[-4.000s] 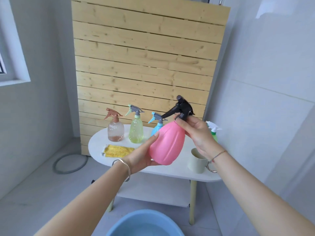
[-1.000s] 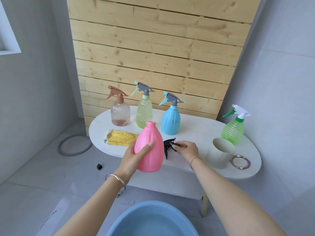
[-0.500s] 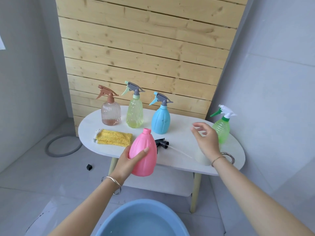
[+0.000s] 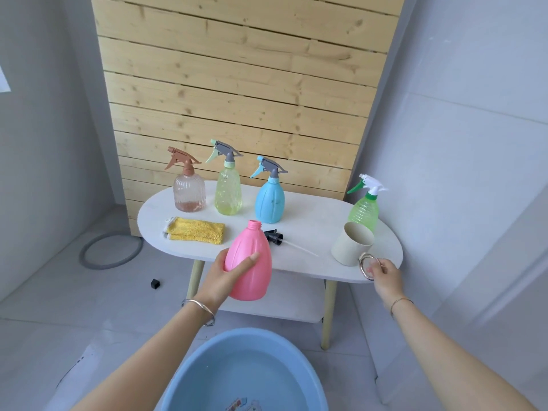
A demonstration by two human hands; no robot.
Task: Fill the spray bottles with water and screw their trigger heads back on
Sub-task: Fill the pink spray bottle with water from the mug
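My left hand grips the pink spray bottle by its belly, holding it upright and headless in front of the white table. Its black trigger head lies on the table just behind, its thin tube pointing right. My right hand pinches the metal ring handle of the cream cup at the table's front right. The brown, yellow-green, blue and green spray bottles stand on the table with heads on.
A folded yellow cloth lies at the table's front left. A blue basin holding water sits on the floor below my arms. A wooden slat panel backs the table; a grey wall is close on the right. A grey ring lies on the floor.
The trigger head came off the pink bottle and was laid on the table. My right hand let it go and moved right to the cup's ring handle.
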